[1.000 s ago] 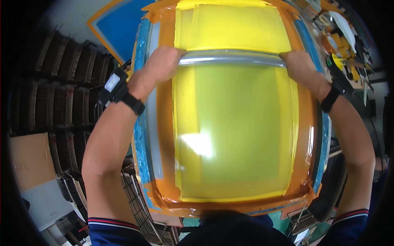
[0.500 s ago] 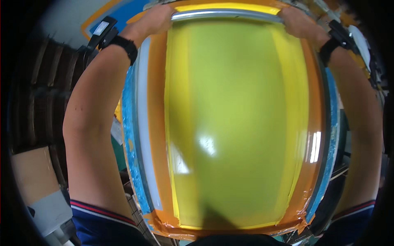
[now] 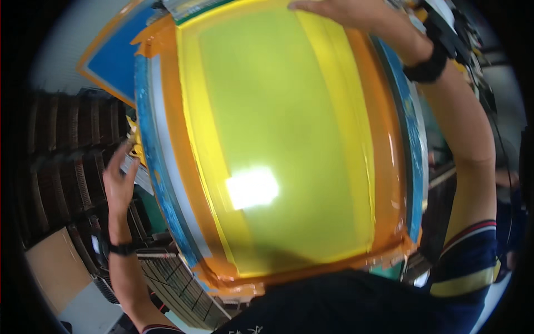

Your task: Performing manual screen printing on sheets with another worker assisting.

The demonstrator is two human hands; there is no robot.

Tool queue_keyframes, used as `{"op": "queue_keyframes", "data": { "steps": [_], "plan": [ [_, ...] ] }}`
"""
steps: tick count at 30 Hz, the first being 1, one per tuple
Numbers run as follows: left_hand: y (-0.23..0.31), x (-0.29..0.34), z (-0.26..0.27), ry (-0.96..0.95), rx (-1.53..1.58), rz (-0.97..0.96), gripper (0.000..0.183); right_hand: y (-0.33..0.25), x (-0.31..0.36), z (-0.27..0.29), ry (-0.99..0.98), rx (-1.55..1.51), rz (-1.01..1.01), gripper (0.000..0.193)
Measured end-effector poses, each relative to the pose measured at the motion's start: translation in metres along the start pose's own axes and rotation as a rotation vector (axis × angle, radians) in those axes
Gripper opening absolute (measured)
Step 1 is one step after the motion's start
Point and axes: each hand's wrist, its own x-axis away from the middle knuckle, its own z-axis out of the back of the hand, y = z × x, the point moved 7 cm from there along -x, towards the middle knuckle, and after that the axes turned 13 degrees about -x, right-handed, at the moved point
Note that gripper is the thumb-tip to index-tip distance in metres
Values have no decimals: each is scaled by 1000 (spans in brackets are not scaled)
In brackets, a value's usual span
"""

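A screen-printing frame [image 3: 146, 94] with blue-wrapped sides fills the middle. Its yellow-green mesh [image 3: 267, 111] is bordered by yellow strips and orange tape [image 3: 192, 133]. My right hand [image 3: 342, 10] reaches over the far right part of the mesh, one digit stretched leftward; the top of the picture cuts off part of it. To the left of the frame, my left hand [image 3: 118, 183] is raised with fingers apart and nothing in them. Just above its fingertips is a yellow item [image 3: 135, 145] beside the frame. The metal bar seen earlier is out of sight.
Dark slatted racks [image 3: 72, 128] stand at the left. A blue panel with an orange border [image 3: 114, 67] lies at the far left. Below it are a cardboard sheet [image 3: 58, 267] and a wire rack [image 3: 178, 289]. Another person's arm [image 3: 506, 178] shows at the right.
My left hand has left the metal bar and drawn back beside the frame. My right hand has shifted left in the picture. The frame appears tilted, and the bar no longer shows.
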Motion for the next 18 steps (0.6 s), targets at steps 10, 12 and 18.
{"op": "queue_keyframes", "data": {
  "steps": [10, 12, 18],
  "plan": [
    [-57, 424, -100, -405, 821, 821, 54, -165, 293, 61, 63, -310, -523, 42],
    [-49, 461, -125, -368, 946, 995, 61, -193, 326, 63, 86, -322, -581, 43],
    [-21, 454, -125, -166, 1308, 882, 67, -259, 383, 79, 116, -233, -568, 43]
  ]
}}
